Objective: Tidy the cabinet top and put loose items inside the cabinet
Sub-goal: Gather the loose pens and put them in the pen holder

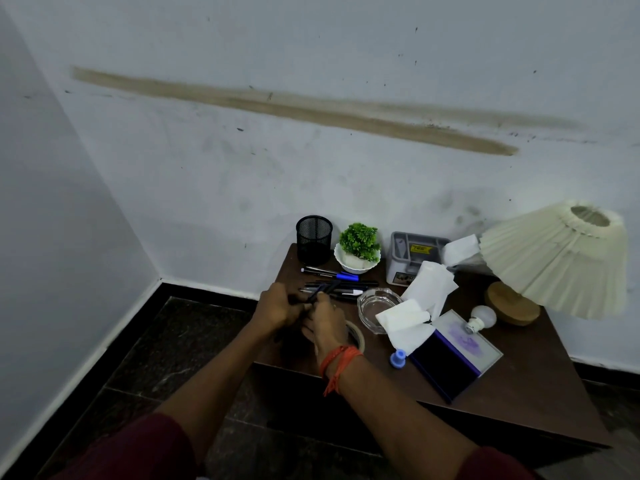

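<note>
- The left hand (277, 306) and right hand (323, 323) meet at frame centre, fingers of both curled round a bunch of dark pens (320, 291).
- Loose pens (341, 285) lie just above them on the cabinet top (519, 386).
- A black mesh pen cup (314, 239) stands higher, by the wall.
- A tissue box (453, 355) lies to the right.

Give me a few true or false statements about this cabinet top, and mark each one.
The mesh cup stands left of the plant. True.
The bulb is screwed into the lamp. False: it lies on the cabinet top by the lamp's base.
The left hand and right hand grip pens. True.
The ashtray is full of pens. False: none are in it; they lie left of it.
</note>
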Tool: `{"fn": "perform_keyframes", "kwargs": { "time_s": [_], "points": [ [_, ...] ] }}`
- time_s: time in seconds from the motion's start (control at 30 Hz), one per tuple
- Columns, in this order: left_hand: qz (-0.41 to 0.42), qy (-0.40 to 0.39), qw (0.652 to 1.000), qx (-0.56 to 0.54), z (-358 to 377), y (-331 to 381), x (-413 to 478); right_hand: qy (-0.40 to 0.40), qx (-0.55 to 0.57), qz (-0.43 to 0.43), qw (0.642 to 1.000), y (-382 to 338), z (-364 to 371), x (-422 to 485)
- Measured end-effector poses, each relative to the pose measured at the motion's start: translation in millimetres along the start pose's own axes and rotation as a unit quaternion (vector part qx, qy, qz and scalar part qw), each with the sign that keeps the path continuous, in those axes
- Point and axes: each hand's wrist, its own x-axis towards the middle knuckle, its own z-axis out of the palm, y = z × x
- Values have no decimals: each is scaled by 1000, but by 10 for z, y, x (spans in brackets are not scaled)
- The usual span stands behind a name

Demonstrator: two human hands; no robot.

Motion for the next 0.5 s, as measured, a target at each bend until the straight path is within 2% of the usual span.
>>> {"fn": "perform_keyframes", "kwargs": {
  "time_s": [0.1,0.27,0.5],
  "points": [
    [24,41,997,-62,-67,128,18,9,-65,-64,996,-67,-17,89],
    [41,74,987,-140,-160,297,142,3,-155,-157,975,-620,-118,-485],
    [89,130,967,-201,-328,597,422,-8,-157,-256,954,-1079,-100,-383]
  ]
}}
